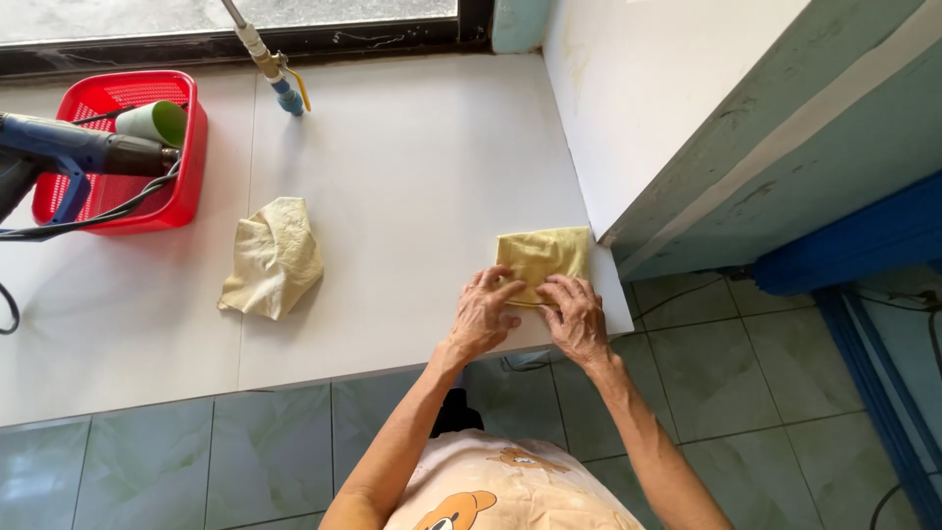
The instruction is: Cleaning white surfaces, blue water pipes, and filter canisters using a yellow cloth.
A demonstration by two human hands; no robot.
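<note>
Both bare forearms reach forward and upward from the bottom of the view, drawing closer together toward the wrists. The left hand (pixel 483 316) lies palm down, its fingers stretched forward and angled a little to the right, the knuckles raised. The right hand (pixel 576 317) sits just beside it, also palm down, with its fingers bent and pointing toward the left hand, so that the fingertips of the two nearly meet.

Both hands (pixel 530 316) press a folded yellow cloth (pixel 543 257).
</note>
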